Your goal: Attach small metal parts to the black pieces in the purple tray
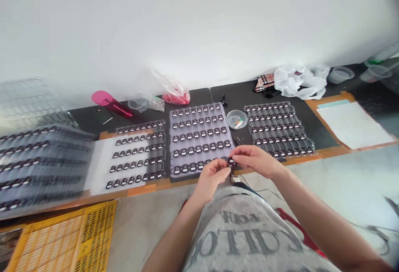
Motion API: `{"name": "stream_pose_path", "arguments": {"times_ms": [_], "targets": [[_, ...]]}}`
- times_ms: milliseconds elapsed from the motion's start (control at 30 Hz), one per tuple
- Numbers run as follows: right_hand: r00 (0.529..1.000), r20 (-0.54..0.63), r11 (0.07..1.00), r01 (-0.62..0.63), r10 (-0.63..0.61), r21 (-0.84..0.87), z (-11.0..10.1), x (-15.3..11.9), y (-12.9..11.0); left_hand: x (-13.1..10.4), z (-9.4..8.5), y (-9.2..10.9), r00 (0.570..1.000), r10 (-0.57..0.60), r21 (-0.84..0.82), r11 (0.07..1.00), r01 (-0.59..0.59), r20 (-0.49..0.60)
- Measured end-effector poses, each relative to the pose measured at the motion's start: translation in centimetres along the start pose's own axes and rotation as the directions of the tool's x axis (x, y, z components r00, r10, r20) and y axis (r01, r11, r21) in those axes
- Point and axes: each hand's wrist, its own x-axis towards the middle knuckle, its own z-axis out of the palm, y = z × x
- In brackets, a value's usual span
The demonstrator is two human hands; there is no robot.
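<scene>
Between my two hands, just over the table's front edge, is a small dark round part (231, 162) that looks like the pieces in the trays. My left hand (215, 175) pinches it from the left with thumb and forefinger. On the other side, my right hand (254, 160) is closed at its fingertips against the part's top; whether they hold anything smaller is hidden. Behind my hands lies a pale tray (196, 131) with rows of small black parts bearing white labels. A clear round tub (237, 119) of tiny transparent pieces stands to its right.
A clear tray of black parts (277, 128) lies right, another (140, 151) left, beside a tall tray stack (46, 164). Along the wall are a pink container (110, 102), a red-filled bag (177, 95) and white plastic bags (301, 82). A yellow crate (68, 238) stands lower left.
</scene>
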Motion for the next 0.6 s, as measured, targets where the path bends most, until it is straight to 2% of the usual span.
{"name": "stream_pose_path", "arguments": {"times_ms": [333,600], "targets": [[0.985,-0.17,0.985,0.05,-0.021,0.167,0.9,0.0,0.1,0.3,0.6,-0.1,0.999,0.038,-0.141,0.989,-0.039,-0.007],[0.976,-0.212,0.984,0.087,-0.053,0.156,1.3,-0.4,0.1,0.3,0.8,-0.3,0.992,0.114,-0.132,0.984,-0.121,-0.059]]}}
